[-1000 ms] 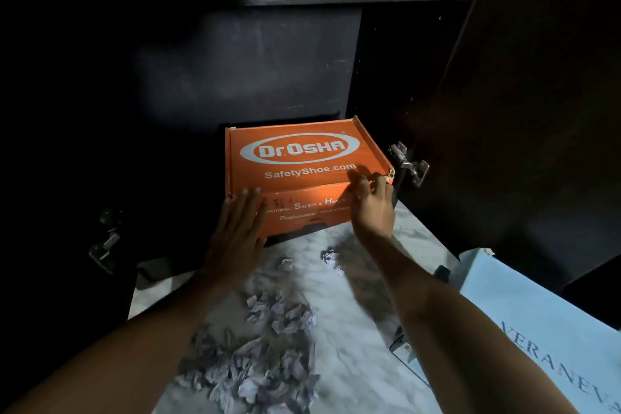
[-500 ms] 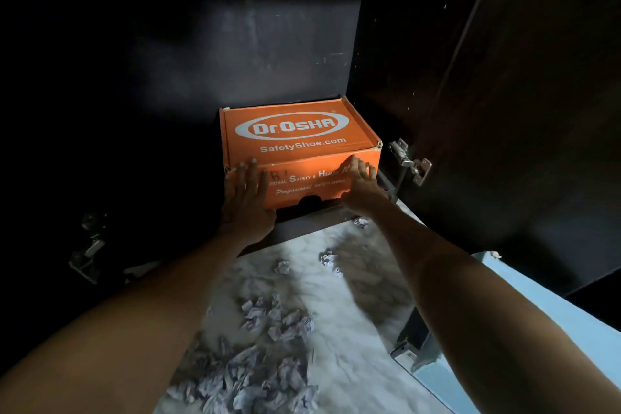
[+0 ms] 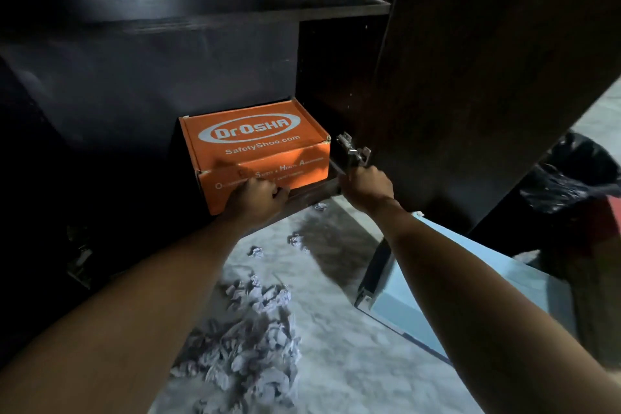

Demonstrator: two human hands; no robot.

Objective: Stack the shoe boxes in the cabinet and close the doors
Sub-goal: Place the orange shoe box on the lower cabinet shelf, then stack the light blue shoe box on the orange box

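- A person's left hand (image 3: 257, 196) presses curled fingers (image 3: 265, 185) against the front face of the orange shoe box (image 3: 255, 148).
- The right hand (image 3: 368, 182), just right of the box, is curled; whether it holds anything cannot be told.
- The box sits on the dark cabinet (image 3: 168, 77)'s bottom shelf, against its right wall, below an upper shelf.
- An open door (image 3: 487, 77) and hinge (image 3: 353, 153) stand right of the box; crumpled paper (image 3: 248, 346) litters the marble floor below it.

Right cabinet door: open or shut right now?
Open. The right cabinet door is swung outward, its hinge exposed beside the orange shoe box.
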